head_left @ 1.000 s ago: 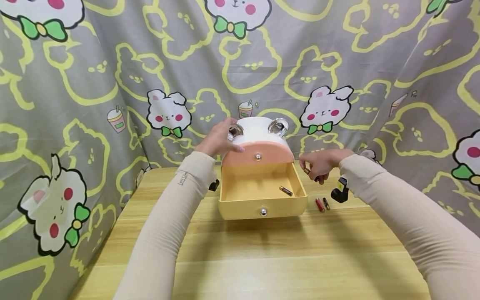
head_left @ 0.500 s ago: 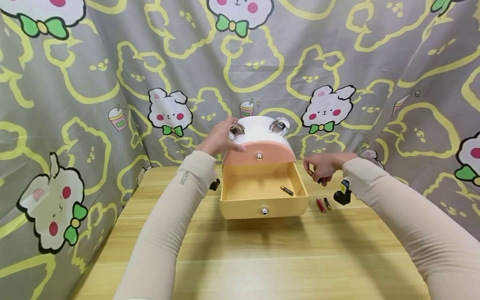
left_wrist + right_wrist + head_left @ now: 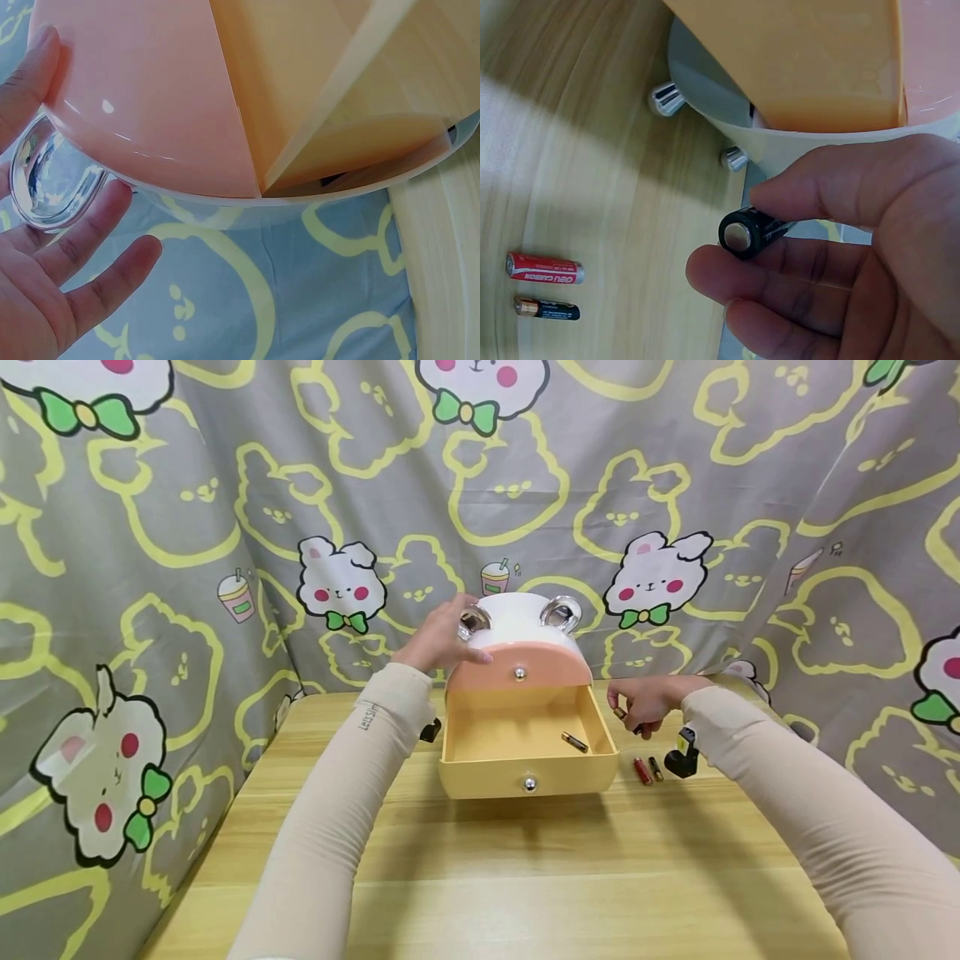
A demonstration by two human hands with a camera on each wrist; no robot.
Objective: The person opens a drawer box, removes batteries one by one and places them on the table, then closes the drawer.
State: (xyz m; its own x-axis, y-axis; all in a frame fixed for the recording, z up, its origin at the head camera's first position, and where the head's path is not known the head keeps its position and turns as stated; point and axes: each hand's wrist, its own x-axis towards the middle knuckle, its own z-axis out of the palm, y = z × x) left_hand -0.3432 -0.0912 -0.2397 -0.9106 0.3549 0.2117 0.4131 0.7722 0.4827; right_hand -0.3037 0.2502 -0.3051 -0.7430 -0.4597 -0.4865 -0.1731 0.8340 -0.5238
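In the head view my left hand [image 3: 442,635] rests on the upper left of a small drawer cabinet [image 3: 517,620] with a white top and silver ears. Its thumb touches the peach upper drawer front [image 3: 142,82]; the other fingers lie spread around the silver ear [image 3: 56,176], partly hidden. The yellow lower drawer [image 3: 528,777] is pulled out, with one black battery [image 3: 575,742] inside it. Right of the drawer, above the table, my right hand [image 3: 647,700] pinches a black battery [image 3: 754,231] between thumb and fingers, its flat end facing the wrist camera.
A red battery [image 3: 546,268] and a thinner black battery with a copper end [image 3: 547,308] lie side by side on the wooden table [image 3: 525,877], right of the drawer. A grey curtain [image 3: 420,485] with cartoon prints hangs behind and at both sides.
My right hand has sunk slightly toward the table, still pinching the battery. The left hand stays on the cabinet, and the drawer has not moved.
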